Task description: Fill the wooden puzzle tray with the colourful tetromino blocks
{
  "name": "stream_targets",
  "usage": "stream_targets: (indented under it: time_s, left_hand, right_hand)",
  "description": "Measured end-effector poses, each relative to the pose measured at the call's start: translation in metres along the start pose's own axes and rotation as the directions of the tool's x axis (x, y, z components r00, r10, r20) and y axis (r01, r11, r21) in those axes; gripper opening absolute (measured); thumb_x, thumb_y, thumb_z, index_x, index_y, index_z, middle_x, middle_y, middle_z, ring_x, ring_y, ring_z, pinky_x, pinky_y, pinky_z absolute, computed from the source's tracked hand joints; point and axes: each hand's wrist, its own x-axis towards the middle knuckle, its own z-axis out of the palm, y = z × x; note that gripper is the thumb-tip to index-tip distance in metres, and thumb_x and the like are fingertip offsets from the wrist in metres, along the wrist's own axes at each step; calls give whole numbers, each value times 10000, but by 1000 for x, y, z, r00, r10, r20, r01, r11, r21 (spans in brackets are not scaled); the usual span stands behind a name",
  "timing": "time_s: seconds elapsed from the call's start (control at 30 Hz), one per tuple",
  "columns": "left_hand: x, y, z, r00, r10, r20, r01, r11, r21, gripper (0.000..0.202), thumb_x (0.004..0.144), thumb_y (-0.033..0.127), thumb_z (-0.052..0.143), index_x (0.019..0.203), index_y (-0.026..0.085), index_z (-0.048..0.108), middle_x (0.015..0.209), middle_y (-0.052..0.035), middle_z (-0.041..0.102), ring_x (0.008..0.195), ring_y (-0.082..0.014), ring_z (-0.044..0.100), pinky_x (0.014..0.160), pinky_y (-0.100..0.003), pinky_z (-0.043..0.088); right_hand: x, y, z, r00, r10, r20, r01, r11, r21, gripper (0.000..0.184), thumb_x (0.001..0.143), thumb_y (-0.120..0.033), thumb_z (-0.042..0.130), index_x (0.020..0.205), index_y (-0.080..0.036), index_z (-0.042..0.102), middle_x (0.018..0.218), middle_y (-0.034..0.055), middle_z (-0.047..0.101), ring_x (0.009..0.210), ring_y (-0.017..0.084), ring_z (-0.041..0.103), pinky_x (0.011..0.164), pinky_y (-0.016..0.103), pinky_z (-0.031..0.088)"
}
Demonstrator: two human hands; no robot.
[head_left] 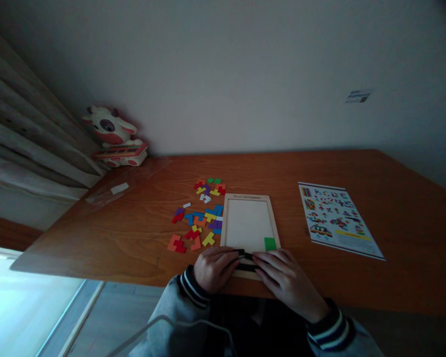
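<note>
A pale wooden puzzle tray lies on the brown table, its white inside mostly bare. A green piece sits in its near right corner. My left hand and my right hand rest on the tray's near edge, fingers curled and meeting over a dark piece that they press down together. Loose coloured puzzle pieces lie scattered left of the tray, several of them.
A printed sheet of coloured pattern pictures lies right of the tray. A cow-shaped toy stands at the far left corner by the curtain. A clear plastic bag with a white label lies near it. The table ends just before my sleeves.
</note>
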Motion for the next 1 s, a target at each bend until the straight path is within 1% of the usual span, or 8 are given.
stream_targets:
  time_s: [0.13, 0.23, 0.33, 0.47, 0.6, 0.8, 0.9, 1.0]
  left_hand:
    - [0, 1, -1, 1000, -4, 21, 4, 1000, -4, 173, 972, 222, 576, 1084, 172, 697, 994, -82, 776, 930, -180, 754, 848, -290, 638]
    - [-1, 1, -2, 999, -12, 35, 14, 999, -30, 173, 962, 214, 584, 1088, 169, 695, 987, -85, 776, 938, -186, 753, 851, -297, 639]
    - [-2, 1, -2, 998, -3, 57, 5, 999, -52, 168, 953, 204, 596, 1083, 161, 694, 980, -87, 776, 926, -189, 754, 837, -299, 641]
    - [-1, 1, -1, 999, -10, 45, 12, 999, -44, 157, 947, 199, 606, 1070, 157, 694, 974, -89, 775, 909, -196, 753, 806, -303, 636]
    - [0, 0, 0, 999, 21, 32, -20, 999, -31, 127, 938, 206, 621, 1029, 171, 703, 885, -69, 773, 826, -195, 745, 751, -318, 610]
    - [1, 0, -2, 997, 61, 46, -60, 998, -24, 83, 923, 188, 634, 987, 173, 685, 815, -38, 763, 752, -176, 722, 710, -314, 561]
    - [1, 0, -3, 996, 71, 59, -69, 997, -33, 77, 927, 188, 626, 982, 174, 677, 817, -35, 763, 754, -168, 719, 719, -309, 550]
    - [2, 1, -4, 995, 72, 70, -69, 997, -37, 68, 933, 184, 612, 969, 171, 668, 806, -32, 758, 738, -163, 713, 711, -306, 536]
  right_hand:
    - [0, -1, 1, 1000, 1, -8, -1, 1000, -8, 233, 986, -216, 549, 1181, -190, 674, 1185, 66, 731, 1017, 208, 662, 914, 410, 480]
    - [0, -1, 0, 1000, 10, 4, -10, 999, -39, 243, 980, -222, 556, 1192, -182, 668, 1203, 82, 720, 1022, 222, 661, 916, 425, 486]
    - [-1, 0, 0, 999, 38, 16, -37, 998, -56, 254, 974, -237, 560, 1198, -188, 671, 1198, 86, 716, 1018, 229, 663, 918, 437, 501]
    - [-1, 2, 0, 996, 82, 23, -81, 995, -51, 268, 973, -269, 563, 1213, -212, 669, 1191, 84, 708, 1039, 230, 653, 926, 430, 517]
    - [-1, 3, 1, 996, 81, 39, -78, 995, -58, 293, 967, -287, 579, 1241, -211, 650, 1203, 91, 695, 1054, 244, 641, 924, 444, 512]
    - [-2, 2, 0, 999, 37, -6, -37, 999, -33, 217, 951, -259, 597, 1149, -222, 679, 1102, 78, 719, 969, 225, 655, 880, 426, 516]
    - [-1, 1, -2, 999, 41, -9, -41, 999, -22, 189, 943, -252, 606, 1112, -223, 687, 1070, 74, 718, 948, 222, 655, 871, 426, 517]
    - [0, 0, -3, 999, 54, 3, -54, 998, -15, 196, 945, -261, 604, 1120, -219, 680, 1055, 77, 710, 942, 223, 654, 870, 424, 521]
